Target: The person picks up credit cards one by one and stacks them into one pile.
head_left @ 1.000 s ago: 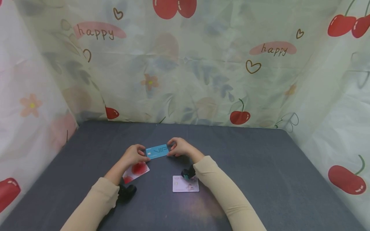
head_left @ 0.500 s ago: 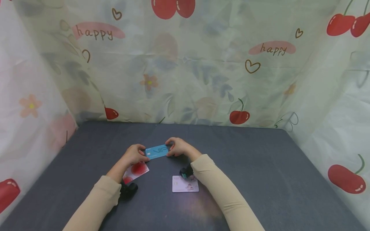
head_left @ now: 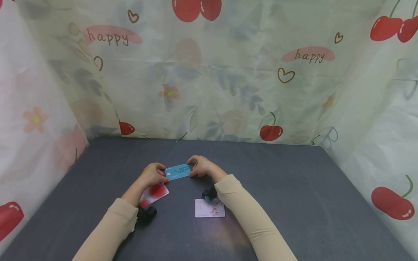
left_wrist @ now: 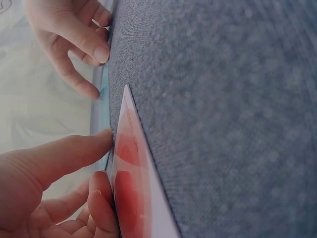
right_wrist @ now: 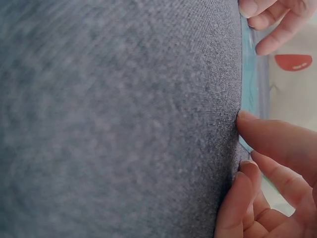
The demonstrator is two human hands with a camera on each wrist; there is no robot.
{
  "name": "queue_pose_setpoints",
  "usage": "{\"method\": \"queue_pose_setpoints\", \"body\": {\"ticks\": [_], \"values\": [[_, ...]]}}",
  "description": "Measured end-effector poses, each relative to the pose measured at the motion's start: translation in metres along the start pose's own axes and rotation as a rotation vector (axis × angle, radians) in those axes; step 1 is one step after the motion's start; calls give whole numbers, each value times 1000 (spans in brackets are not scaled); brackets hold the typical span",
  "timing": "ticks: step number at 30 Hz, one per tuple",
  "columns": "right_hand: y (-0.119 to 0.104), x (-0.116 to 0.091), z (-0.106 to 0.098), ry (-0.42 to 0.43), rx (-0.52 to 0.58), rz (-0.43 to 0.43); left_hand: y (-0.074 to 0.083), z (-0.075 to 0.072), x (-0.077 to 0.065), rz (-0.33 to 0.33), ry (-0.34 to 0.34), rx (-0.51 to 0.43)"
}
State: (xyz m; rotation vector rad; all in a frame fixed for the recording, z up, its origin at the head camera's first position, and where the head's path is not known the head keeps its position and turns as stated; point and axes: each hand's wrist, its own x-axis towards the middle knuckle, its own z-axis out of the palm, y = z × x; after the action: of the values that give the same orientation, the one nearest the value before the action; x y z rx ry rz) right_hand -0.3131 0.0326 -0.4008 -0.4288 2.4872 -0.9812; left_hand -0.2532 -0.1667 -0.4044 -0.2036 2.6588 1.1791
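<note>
A blue VIP card (head_left: 177,172) lies flat on the dark grey table, slightly tilted, in the head view. My left hand (head_left: 152,174) holds its left end between thumb and fingers. At the opposite end, my right hand (head_left: 203,167) pinches the right edge. Just below my left hand is a card with red round prints (head_left: 157,191), partly hidden by that hand and wrist. The left wrist view shows this red-printed card (left_wrist: 131,183) close beside my left thumb. In the right wrist view, the blue card (right_wrist: 249,84) appears nearly edge-on between both hands.
A pale pink card (head_left: 207,209) lies nearer me, its upper right corner covered by the black camera (head_left: 209,194) on my right wrist. Another black wrist camera (head_left: 147,214) sits at my left wrist. A printed curtain (head_left: 209,98) borders the table's back and sides.
My right forearm and its wrist camera have shifted slightly left. Both hands keep hold of the blue card, which stays almost in place.
</note>
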Motion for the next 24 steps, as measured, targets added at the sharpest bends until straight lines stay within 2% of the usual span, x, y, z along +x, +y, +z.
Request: {"method": "queue_pose_setpoints", "body": {"ticks": [11, 24], "values": [[0, 0, 2, 38, 57, -11, 1, 1, 0, -5, 17, -14], [-2, -3, 0, 33, 120, -17, 2, 2, -1, 5, 35, -24]]}}
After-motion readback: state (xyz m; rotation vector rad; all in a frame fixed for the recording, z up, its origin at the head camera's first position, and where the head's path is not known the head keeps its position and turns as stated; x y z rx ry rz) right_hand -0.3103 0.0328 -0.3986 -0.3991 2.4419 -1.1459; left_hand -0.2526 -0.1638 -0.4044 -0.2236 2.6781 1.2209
